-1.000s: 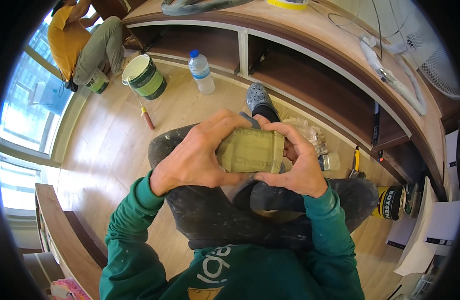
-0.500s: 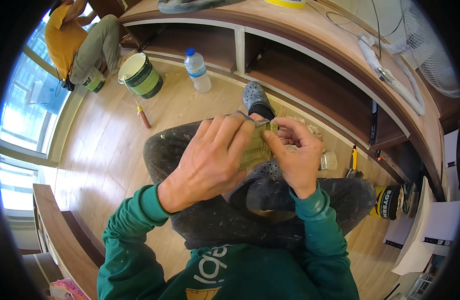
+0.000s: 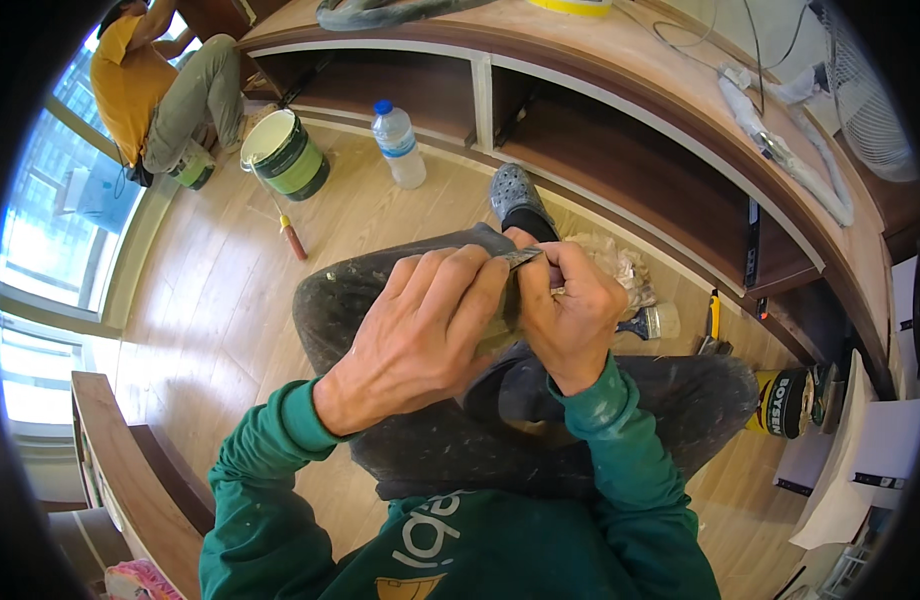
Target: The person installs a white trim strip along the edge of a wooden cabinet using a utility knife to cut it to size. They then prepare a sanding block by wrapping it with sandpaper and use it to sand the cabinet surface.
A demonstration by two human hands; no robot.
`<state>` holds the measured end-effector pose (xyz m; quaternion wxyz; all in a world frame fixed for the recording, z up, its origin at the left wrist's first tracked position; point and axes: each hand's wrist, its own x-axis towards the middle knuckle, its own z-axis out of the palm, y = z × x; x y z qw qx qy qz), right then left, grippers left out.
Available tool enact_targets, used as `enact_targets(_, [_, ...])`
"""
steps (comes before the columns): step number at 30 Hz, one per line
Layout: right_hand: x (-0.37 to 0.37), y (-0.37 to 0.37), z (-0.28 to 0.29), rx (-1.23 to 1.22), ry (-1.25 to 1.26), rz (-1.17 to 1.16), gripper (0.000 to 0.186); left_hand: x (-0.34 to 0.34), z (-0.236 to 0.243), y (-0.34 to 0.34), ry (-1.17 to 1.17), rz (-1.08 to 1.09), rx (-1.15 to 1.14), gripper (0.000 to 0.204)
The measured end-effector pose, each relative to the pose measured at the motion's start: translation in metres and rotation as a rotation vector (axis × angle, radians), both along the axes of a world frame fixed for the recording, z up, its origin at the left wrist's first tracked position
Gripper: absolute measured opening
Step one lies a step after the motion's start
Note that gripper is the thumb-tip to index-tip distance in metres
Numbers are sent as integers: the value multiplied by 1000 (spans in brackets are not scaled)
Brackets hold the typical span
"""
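Note:
My left hand is closed on the near left side of a folded olive sheet, mostly hidden behind its fingers. My right hand pinches the sheet's right end, where a dark grey edge shows along the top. Both hands meet above my paint-spattered dark trousers, with my foot in a grey clog beyond them. Beside my right knee a paintbrush lies near some crumpled pale material. A yellow knife lies further right.
A co-worker in yellow crouches by the window. A paint bucket, water bottle and red-handled tool stand or lie ahead. A low cabinet curves across the back; a yellow-black can is at right.
The sheet, earlier held flat and wide between both hands, is now folded and seen nearly edge-on. My fingers have closed over it, and my right hand has moved inward to the left.

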<state>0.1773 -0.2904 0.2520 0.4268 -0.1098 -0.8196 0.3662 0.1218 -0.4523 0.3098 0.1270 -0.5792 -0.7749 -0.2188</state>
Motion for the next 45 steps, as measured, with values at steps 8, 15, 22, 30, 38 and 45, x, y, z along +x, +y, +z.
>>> enact_targets(8, [1, 21, -15, -473, -130, 310, 17, -12, 1, 5, -172, -12, 0, 92])
enact_targets(15, [38, 20, 15, -425, -197, 124, 9, -14, 5, 9, -70, 48, -23, 90])
enact_targets(22, [45, 9, 13, -213, -388, 50, 12, -5, 0, 11, 126, 23, -35, 89])
enact_targets(30, [29, 0, -6, -351, -254, 136, 11, -7, -5, 6, 200, -36, -12, 88])
enact_targets(38, [31, 6, -15, -370, -394, 179, 12, -16, -9, 2, -145, 1, -15, 88])
enact_targets(45, [38, 32, 11, -265, -207, 489, 66, -38, -9, -3, -543, -64, 10, 80])
